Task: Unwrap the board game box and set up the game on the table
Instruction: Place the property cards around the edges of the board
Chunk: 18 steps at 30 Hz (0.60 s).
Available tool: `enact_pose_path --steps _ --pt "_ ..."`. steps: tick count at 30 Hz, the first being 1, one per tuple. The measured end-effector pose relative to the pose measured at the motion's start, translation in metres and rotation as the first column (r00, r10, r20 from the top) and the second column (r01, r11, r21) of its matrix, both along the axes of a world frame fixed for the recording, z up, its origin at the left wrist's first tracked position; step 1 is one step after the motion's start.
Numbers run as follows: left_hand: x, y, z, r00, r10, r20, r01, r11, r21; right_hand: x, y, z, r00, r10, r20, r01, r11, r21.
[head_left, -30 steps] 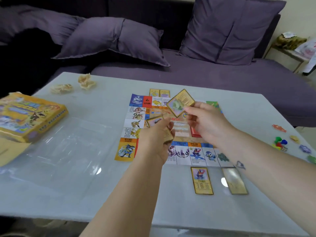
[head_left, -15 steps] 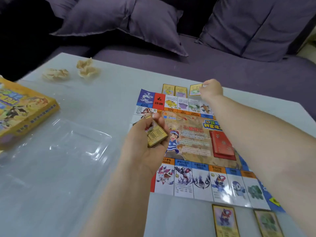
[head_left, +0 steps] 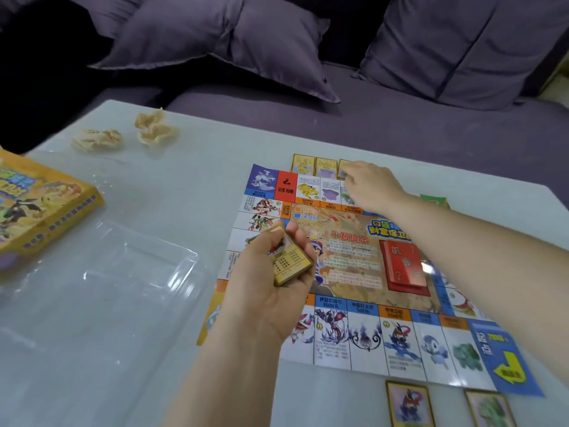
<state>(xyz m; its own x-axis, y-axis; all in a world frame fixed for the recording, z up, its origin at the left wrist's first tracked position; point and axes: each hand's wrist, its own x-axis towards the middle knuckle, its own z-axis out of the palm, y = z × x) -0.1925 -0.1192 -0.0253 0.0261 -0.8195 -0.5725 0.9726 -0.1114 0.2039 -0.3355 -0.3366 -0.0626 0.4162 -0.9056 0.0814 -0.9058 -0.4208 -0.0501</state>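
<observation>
Head view: right hand [head_left: 368, 186] covers most of a card [head_left: 345, 167] at the board's [head_left: 354, 272] far edge; grip unclear. Left hand [head_left: 271, 282] clasps a deck [head_left: 291, 261], long axis slanting upper-left to lower-right.

Pale table [head_left: 215, 143] carries game board [head_left: 354, 266], yellow box [head_left: 40, 204], clear plastic tray [head_left: 101, 282]. Two crumpled wrappers [head_left: 123, 134] lie at far left. Cards [head_left: 314, 164] flank the board's far and near edges.
</observation>
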Motion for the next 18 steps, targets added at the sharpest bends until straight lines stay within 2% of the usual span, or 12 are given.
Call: enact_pose_path --steps 2,5,18 --pt "-0.0005 0.0012 0.0012 1.0 0.004 -0.008 -0.004 1.0 -0.006 -0.0031 0.001 -0.001 0.999 0.006 -0.049 -0.002 0.997 0.073" --pt "-0.0004 0.0023 0.0025 1.0 -0.002 -0.005 0.002 1.0 -0.01 -0.0077 0.0024 0.0031 0.999 0.017 -0.041 -0.013 0.995 0.104" --pt "0.002 0.0037 0.0023 1.0 0.003 -0.011 -0.003 1.0 0.001 -0.0079 0.0083 0.006 0.994 0.094 -0.048 -0.091 0.994 0.062"
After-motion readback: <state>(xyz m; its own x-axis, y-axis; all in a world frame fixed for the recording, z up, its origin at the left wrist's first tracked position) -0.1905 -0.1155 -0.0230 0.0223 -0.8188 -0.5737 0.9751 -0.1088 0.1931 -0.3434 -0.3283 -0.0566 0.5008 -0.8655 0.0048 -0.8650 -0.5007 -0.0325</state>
